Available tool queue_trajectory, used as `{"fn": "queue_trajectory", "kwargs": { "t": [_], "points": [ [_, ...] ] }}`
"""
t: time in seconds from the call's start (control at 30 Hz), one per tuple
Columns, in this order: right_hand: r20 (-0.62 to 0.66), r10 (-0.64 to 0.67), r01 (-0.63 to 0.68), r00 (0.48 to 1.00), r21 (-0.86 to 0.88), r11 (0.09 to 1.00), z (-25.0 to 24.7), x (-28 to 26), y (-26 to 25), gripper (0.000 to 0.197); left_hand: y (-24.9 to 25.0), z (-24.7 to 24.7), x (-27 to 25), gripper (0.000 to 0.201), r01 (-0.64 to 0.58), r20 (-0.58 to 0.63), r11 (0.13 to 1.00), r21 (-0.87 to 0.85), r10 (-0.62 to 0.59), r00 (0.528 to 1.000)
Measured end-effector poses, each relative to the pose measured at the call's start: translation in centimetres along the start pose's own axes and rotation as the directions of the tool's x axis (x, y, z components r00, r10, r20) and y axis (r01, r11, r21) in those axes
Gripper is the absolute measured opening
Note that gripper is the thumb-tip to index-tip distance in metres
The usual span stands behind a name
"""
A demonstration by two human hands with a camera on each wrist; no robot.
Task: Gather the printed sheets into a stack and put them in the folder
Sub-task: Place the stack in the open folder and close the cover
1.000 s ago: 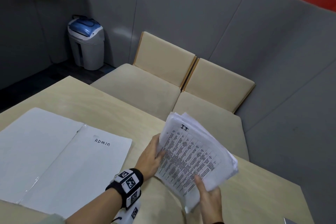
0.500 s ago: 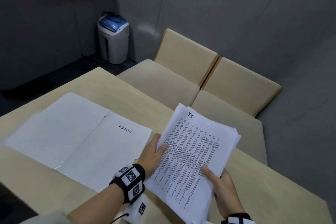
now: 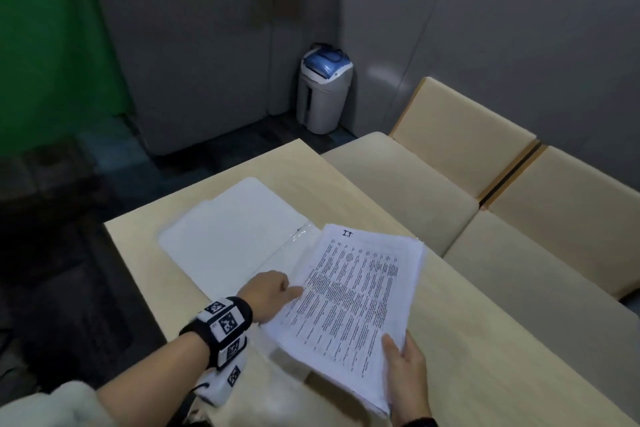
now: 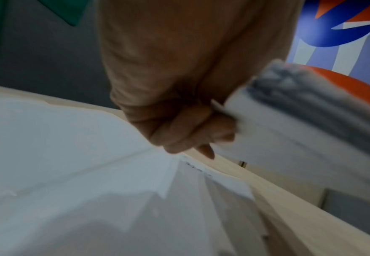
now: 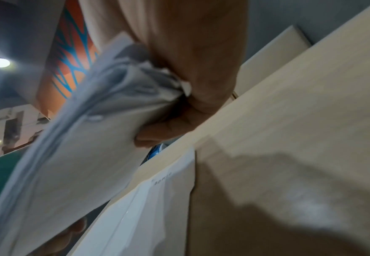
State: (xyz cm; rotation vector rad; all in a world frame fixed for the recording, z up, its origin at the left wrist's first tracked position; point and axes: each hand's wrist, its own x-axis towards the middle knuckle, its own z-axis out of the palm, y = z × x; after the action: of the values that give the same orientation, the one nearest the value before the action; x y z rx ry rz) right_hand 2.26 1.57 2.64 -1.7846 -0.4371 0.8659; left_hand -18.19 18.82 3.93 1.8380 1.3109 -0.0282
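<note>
Both hands hold one stack of printed sheets above the surface. Top page carries dense columns of text with "I.T" handwritten at its far edge.

Left hand: closed on the stack's left edge, thumb on the printed face, the other fingers curled underneath, as the left wrist view shows, though blurred. Wrist wears a black band with black-and-white markers.

Right hand: closed on the stack's near right corner, thumb lying on top, fingers wrapped under. In the right wrist view the sheet edges fan unevenly where that hand grips them, so the stack is not squared.

Stack is tilted, its near end raised off the surface; it casts a shadow beneath. Its far left part overlaps the right leaf of the folder, which lies open and flat on the surface, just beyond the left hand. The folder's left leaf is fully in view; the right leaf is mostly hidden under the sheets in the head view. From the right wrist view the right leaf shows below the stack, with small handwriting near its far edge. Whether the stack touches the folder cannot be told.

Beyond the right hand: two beige cushioned seats against grey panels. Farther off, beyond the left hand, a grey bin with a blue lid stands on the dark floor.
</note>
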Motion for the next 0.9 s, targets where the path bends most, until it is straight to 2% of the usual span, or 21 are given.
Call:
{"fn": "queue_trajectory", "kwargs": {
  "t": [0.1, 0.17, 0.23, 0.33, 0.4, 0.47, 0.53, 0.67, 0.77, 0.8, 0.83, 0.87, 0.9],
  "points": [
    [-0.003, 0.101, -0.101, 0.995, 0.042, 0.994, 4.5, 1.2, 0.6, 0.024, -3.1, -4.7, 2.9, 0.044, 0.053, -0.169, 0.991, 0.126, -0.032, 0.985],
    [-0.011, 0.172, -0.171, 0.985, 0.036, 0.985, 7.2, 1.5, 1.3, 0.024, -5.6, -7.8, 5.6, 0.039, 0.102, -0.232, 0.978, 0.181, -0.058, 0.971],
    [-0.044, 0.244, -0.242, 0.969, 0.047, 0.969, 9.5, 1.4, 1.8, 0.025, -8.0, -10.8, 8.6, 0.045, 0.166, -0.291, 0.957, 0.238, -0.093, 0.952],
    [-0.191, 0.3, -0.305, 0.935, 0.0, 0.952, 11.5, 1.2, 2.2, 0.031, -11.1, -13.7, 12.3, 0.063, 0.307, -0.375, 0.891, 0.335, -0.173, 0.911],
    [-0.288, 0.298, -0.323, 0.91, -0.045, 0.945, 11.9, 1.2, 2.7, 0.034, -12.4, -15.1, 13.7, 0.076, 0.378, -0.369, 0.86, 0.342, -0.247, 0.896],
    [-0.325, 0.307, -0.348, 0.894, -0.076, 0.934, 12.5, 1.0, 2.8, 0.034, -13.4, -15.7, 14.7, 0.087, 0.393, -0.324, 0.856, 0.336, -0.287, 0.902],
    [-0.363, 0.313, -0.368, 0.877, -0.092, 0.925, 12.8, 1.1, 2.7, 0.033, -14.1, -16.2, 15.6, 0.088, 0.361, -0.252, 0.886, 0.291, -0.293, 0.922],
    [-0.393, 0.304, -0.389, 0.868, -0.158, 0.908, 12.4, 1.1, 2.5, 0.03, -14.8, -18.5, 16.3, 0.07, 0.266, -0.061, 0.944, 0.197, -0.259, 0.964],
    [-0.402, 0.317, -0.403, 0.859, -0.147, 0.903, 11.8, 1.3, 2.4, 0.027, -12.1, -21.3, 15.5, 0.043, 0.093, 0.111, 0.992, -0.088, -0.083, 0.99],
    [-0.401, 0.322, -0.409, 0.858, -0.152, 0.899, 11.7, 1.3, 2.2, 0.026, -10.4, -22.1, 14.6, 0.034, 0.052, 0.155, 0.977, -0.208, -0.019, 0.988],
    [-0.404, 0.328, -0.418, 0.854, -0.16, 0.894, 11.6, 1.3, 2.2, 0.026, -8.5, -22.8, 13.4, 0.033, 0.044, 0.209, 0.945, -0.323, 0.026, 0.978],
    [-0.408, 0.338, -0.429, 0.848, -0.154, 0.89, 11.5, 1.2, 2.2, 0.025, -7.1, -23.1, 12.5, 0.04, 0.076, 0.296, 0.903, -0.424, 0.059, 0.953],
    [-0.417, 0.341, -0.431, 0.843, -0.143, 0.891, 11.4, 1.3, 2.3, 0.022, -5.8, -23.2, 11.5, 0.048, 0.122, 0.412, 0.856, -0.502, 0.113, 0.904]
  ]
}}
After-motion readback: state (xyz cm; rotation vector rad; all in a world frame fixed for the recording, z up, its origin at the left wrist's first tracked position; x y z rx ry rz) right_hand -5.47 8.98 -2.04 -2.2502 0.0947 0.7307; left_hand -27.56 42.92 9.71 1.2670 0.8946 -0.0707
